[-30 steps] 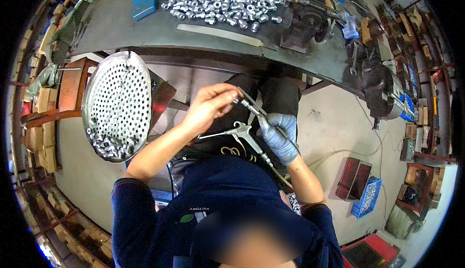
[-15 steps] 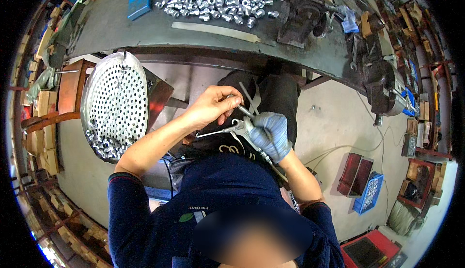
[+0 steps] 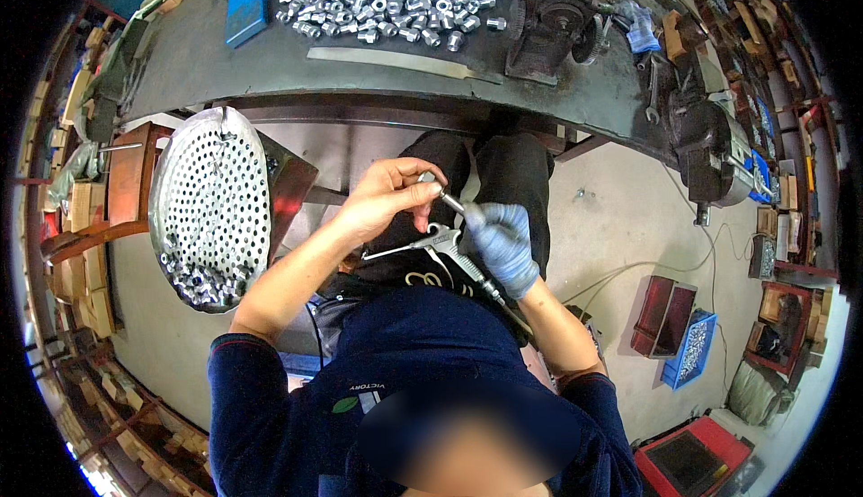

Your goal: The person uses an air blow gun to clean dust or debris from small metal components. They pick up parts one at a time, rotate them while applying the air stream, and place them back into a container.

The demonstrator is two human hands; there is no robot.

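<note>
My bare left hand (image 3: 387, 200) pinches a small shiny metal fitting (image 3: 426, 177) between thumb and fingers, above my lap. My right hand (image 3: 505, 247), in a blue-grey glove, is closed round a slim metal rod (image 3: 453, 203). The rod's tip points up and left at the fitting; whether it sits inside cannot be made out. Below both hands a silver air blow gun (image 3: 444, 243) rests on my lap, its thin nozzle pointing left. Beyond, on the workbench, lies a heap of similar metal fittings (image 3: 378, 3).
A perforated metal pan (image 3: 214, 173) with fittings at its near end stands at left. The workbench (image 3: 207, 70) carries a blue box (image 3: 246, 7), a flat file (image 3: 395, 61) and a dark machine (image 3: 550, 25). At right are a vise (image 3: 710, 160) and a blue bin (image 3: 690, 350) on the floor.
My right hand has turned, and a light-coloured stick that jutted past it is out of sight. My left hand keeps the fitting in nearly the same place. The whole view has shifted slightly.
</note>
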